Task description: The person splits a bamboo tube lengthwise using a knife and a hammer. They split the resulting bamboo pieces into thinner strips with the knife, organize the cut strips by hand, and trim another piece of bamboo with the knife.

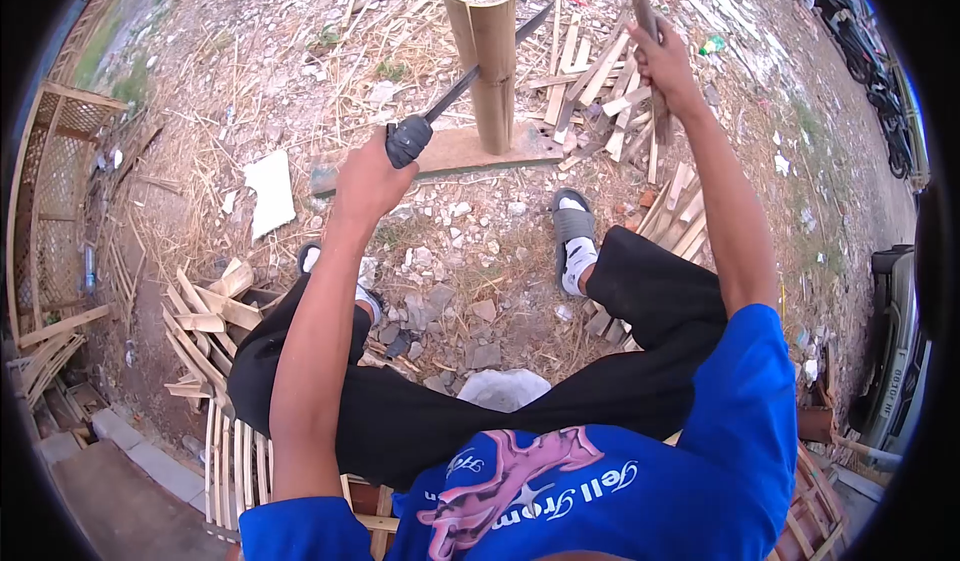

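Bamboo [495, 101], split lengthwise into a curved, trough-like section, stands nearly upright on a board [440, 159] that lies on the ground [520, 281] in front of a seated person [600, 481]. Its curved hollow opens at the top.

The left hand [368, 183] is closed round the black handle of a knife [452, 94]. The blade slants up across the bamboo; part of it is hidden there, and the tip shows beyond the far side. How deep it sits in the bamboo cannot be told.

The right hand [666, 69], raised to the right of the bamboo and well apart from it, is wrapped round the wooden handle of a hammer [643, 6], whose head reaches the top edge of the view.

Loose strips [605, 91] are heaped beside the right end of the board, and a pile of split pieces [210, 326] lies by the left knee. A white sheet [270, 193] lies near the board's left end. Between the legs is a pale, rounded object [503, 389]; whether it is a container is unclear. At far left a clear bottle [90, 269] stands beside a lattice frame [55, 201], too small to show what it holds.
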Demonstrator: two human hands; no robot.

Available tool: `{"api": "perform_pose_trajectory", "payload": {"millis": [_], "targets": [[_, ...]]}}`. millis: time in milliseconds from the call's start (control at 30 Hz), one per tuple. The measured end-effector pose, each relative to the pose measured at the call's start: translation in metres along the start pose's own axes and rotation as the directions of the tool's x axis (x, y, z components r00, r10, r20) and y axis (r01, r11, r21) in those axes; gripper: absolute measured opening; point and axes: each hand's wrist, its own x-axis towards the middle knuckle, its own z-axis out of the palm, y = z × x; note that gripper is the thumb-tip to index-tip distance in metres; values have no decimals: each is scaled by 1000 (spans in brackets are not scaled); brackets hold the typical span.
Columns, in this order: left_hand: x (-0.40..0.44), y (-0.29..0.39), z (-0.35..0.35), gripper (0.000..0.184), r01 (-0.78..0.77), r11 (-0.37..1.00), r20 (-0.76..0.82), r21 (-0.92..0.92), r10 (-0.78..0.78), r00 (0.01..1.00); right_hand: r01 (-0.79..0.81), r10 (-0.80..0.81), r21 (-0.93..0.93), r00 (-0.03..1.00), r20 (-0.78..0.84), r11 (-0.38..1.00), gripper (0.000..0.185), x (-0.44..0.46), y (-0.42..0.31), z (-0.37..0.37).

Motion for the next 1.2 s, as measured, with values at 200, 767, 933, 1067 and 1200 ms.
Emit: {"api": "perform_pose_trajectory", "payload": {"millis": [200,767,933,1067,1200], "targets": [[-6,0,3,53,55,998,34,10,-55,998,146,-151,-310,988,6,940,48,-17,-50,7],[0,0,7,62,40,999,9,11,-40,999,200,-151,-454,978,141,868,57,-44,-31,47],[-5,18,-9,61,108,992,10,72,-109,994,147,24,-585,962,274,798,58,-42,-11,48],[-9,11,-8,57,103,993,-9,53,-103,995,179,-89,-561,979,184,808,63,-43,-62,40],[-13,5,-5,56,94,995,7,19,-94,996,315,-308,-162,949,69,935,55,-35,-67,48]]}}
